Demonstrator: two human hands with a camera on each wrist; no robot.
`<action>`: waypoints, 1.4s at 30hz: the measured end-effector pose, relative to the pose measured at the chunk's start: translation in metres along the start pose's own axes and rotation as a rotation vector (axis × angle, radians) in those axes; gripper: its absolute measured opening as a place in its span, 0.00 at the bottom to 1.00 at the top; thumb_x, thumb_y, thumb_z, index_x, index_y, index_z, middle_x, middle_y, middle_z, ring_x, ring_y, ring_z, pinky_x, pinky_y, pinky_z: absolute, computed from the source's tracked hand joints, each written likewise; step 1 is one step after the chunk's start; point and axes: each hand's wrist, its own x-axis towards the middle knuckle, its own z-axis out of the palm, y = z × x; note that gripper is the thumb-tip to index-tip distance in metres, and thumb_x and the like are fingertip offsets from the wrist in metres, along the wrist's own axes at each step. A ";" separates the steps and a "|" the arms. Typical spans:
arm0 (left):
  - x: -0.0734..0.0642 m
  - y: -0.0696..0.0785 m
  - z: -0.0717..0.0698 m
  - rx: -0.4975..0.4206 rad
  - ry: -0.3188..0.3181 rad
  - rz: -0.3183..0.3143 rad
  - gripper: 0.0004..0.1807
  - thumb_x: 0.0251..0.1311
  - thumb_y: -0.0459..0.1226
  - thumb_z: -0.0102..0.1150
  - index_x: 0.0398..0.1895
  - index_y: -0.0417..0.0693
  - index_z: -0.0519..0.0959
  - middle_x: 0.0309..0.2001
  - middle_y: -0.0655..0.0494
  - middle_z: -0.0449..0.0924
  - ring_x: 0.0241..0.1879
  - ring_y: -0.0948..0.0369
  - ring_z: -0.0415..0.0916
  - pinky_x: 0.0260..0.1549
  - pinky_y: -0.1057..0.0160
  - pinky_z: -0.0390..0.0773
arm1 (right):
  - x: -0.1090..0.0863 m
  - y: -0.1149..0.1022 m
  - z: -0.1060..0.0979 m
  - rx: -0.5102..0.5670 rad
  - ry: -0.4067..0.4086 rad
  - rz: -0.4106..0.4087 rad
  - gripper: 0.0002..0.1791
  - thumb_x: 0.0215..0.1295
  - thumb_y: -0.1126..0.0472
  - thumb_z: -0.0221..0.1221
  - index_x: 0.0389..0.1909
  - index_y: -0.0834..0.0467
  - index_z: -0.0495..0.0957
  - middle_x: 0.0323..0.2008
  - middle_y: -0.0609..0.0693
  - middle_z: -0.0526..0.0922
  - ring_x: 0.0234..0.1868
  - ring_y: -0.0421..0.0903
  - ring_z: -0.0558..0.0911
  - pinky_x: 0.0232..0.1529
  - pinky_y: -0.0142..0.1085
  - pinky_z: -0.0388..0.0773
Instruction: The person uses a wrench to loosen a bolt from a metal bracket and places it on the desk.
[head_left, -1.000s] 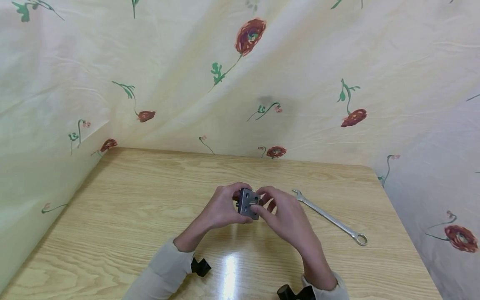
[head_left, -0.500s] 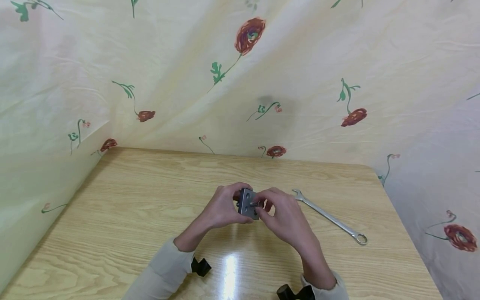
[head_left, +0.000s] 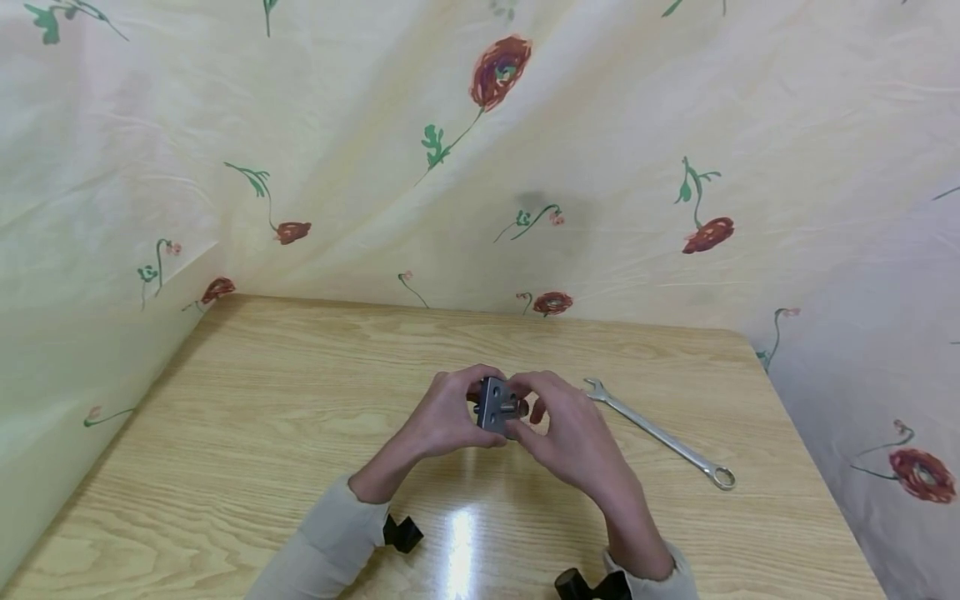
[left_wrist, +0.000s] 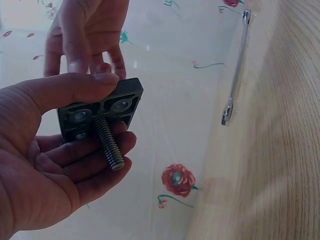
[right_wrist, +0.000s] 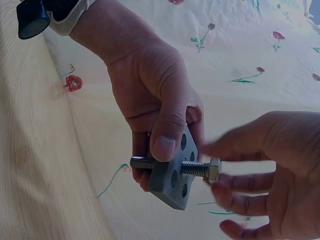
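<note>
My left hand (head_left: 453,412) holds a small grey metal block with several holes (right_wrist: 175,172), thumb on one edge and fingers on the other. A hex bolt (right_wrist: 197,169) passes through the block's middle. Its threaded end (left_wrist: 108,145) sticks out on the left palm's side, and a length of thread shows between the block and the hex head (right_wrist: 215,170). Around that head, the thumb and fingers of my right hand (head_left: 573,429) are spread apart, fingertips close beside it. In the right wrist view the right hand (right_wrist: 280,175) is slightly blurred.
A combination wrench (head_left: 660,433) lies slantwise on the wooden table (head_left: 262,400), right of the hands. Flower-patterned cloth (head_left: 360,167) stands behind the table and along its sides. Black wrist cameras (head_left: 402,534) are strapped at both sleeves.
Half a second ago my right thumb and forefinger pinched the bolt; now they have parted, and the bolt head shows between them. The left hand and block have stayed in place.
</note>
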 end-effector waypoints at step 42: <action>0.001 0.000 -0.002 0.000 0.000 -0.008 0.34 0.36 0.31 0.78 0.52 0.44 0.76 0.40 0.49 0.86 0.40 0.58 0.85 0.41 0.64 0.82 | 0.000 0.000 0.000 -0.005 -0.024 0.019 0.17 0.54 0.57 0.70 0.43 0.53 0.76 0.37 0.45 0.80 0.32 0.40 0.77 0.29 0.27 0.71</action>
